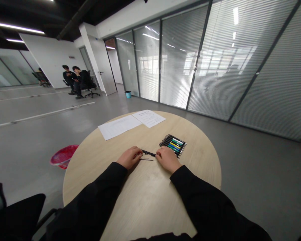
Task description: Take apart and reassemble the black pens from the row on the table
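Between my two hands lies a slim black pen (148,153), low over the table or on it. My left hand (130,157) has its fingers closed at the pen's left end. Closed fingers of my right hand (167,158) grip the right end. Just in front of me, below the pen, a thin dark rod like a pen refill (146,159) lies on the wood, near my left fingertips. Small parts beside it are too tiny to name. Past my right hand, several pens (175,143) with black ends and coloured middles lie side by side in a row, partly hidden by that hand.
The round wooden table (145,207) carries two printed sheets, one paper (119,126) at the far left and another paper (149,117) beside it. A red basin (64,155) stands on the floor at left. A black chair (17,214) is near. Two people sit farther off.
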`<state>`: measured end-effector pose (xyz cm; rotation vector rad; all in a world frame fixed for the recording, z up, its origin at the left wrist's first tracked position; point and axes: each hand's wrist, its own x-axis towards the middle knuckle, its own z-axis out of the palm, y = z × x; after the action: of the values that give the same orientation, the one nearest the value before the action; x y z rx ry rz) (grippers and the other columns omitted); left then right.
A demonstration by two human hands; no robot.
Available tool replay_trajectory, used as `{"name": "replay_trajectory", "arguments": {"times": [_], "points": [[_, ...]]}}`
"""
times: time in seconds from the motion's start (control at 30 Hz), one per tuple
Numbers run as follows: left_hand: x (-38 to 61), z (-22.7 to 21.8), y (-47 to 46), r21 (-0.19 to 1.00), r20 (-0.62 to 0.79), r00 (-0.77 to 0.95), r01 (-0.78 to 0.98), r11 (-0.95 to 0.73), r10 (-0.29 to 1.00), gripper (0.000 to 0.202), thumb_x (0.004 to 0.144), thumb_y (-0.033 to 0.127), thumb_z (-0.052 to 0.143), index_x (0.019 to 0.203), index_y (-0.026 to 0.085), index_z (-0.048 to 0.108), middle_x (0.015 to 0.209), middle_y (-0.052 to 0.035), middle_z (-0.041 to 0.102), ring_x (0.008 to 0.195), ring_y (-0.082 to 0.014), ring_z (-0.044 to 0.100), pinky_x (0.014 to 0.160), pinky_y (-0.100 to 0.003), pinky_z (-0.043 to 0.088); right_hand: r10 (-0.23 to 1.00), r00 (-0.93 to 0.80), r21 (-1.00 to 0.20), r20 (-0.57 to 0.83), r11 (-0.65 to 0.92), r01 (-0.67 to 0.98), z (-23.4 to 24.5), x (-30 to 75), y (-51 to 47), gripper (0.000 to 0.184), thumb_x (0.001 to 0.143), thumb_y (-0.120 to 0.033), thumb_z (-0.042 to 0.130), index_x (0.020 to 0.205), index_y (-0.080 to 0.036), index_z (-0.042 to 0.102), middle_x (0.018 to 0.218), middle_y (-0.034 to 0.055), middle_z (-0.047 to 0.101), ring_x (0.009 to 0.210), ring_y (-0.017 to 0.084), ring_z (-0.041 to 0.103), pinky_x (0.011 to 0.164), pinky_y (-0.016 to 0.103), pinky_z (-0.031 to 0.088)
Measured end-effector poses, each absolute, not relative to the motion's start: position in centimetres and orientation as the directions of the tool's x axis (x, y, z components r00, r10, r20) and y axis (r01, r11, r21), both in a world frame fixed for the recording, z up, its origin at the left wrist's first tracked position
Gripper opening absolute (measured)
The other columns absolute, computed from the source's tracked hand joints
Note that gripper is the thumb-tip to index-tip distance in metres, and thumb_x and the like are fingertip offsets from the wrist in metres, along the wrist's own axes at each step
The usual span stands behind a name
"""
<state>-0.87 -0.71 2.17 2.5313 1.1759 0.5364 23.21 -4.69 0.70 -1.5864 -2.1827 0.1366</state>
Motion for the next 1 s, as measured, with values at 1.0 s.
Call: {"name": "replay_trajectory", "arguments": {"times": [1.0], "points": [[-1.12, 2.61, -0.66, 0.378, 0.234, 0.562, 0.699, -0.607, 0.793, 0.021, 0.089, 0.025, 0.047, 0.091, 0.017, 0.067, 0.087, -0.0061, 0.062, 0.076, -0.0174, 0.058, 0.074, -0.030, 0.046, 0.937, -0.205, -0.374, 0.284, 0.305, 0.876, 0.54, 23.15, -4.69, 0.014, 0.090, -0.024, 0.058, 0.083, -0.018, 0.068, 0.088, 0.0068, 0.066, 0.091, 0.019, 0.059, 0.080, 0.028, 0.039]]}}
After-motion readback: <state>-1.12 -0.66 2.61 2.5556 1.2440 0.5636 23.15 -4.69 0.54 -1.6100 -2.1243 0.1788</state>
